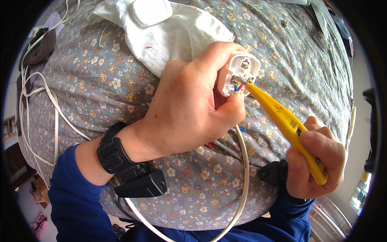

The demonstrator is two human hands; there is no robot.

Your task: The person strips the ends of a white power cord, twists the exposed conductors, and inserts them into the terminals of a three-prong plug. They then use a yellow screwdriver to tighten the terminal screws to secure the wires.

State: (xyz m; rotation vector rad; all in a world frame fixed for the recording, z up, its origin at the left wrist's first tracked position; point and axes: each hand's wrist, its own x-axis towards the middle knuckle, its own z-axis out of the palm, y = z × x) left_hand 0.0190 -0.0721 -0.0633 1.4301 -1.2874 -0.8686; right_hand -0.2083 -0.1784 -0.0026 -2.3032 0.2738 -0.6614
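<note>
My left hand (181,97) is closed round an opened white electrical plug (245,71), its inner side with metal terminals turned up. A short blue wire (236,88) and a red wire run into the terminals. From the plug's lower end a white cable (245,161) loops down toward my lap. In my right hand (318,157) is a yellow tester screwdriver (278,115), gripped by its flat body. The screwdriver's metal tip reaches into the plug at the terminals beside the wires; whether it sits in a screw slot, I cannot tell.
Everything lies over a grey flowered cloth (185,189). A white cloth (181,36) is spread beyond my left hand, carrying a rounded white block (151,11). Loose white cable (54,103) hangs in loops at the left. Red wire scraps (209,146) lie under my left hand.
</note>
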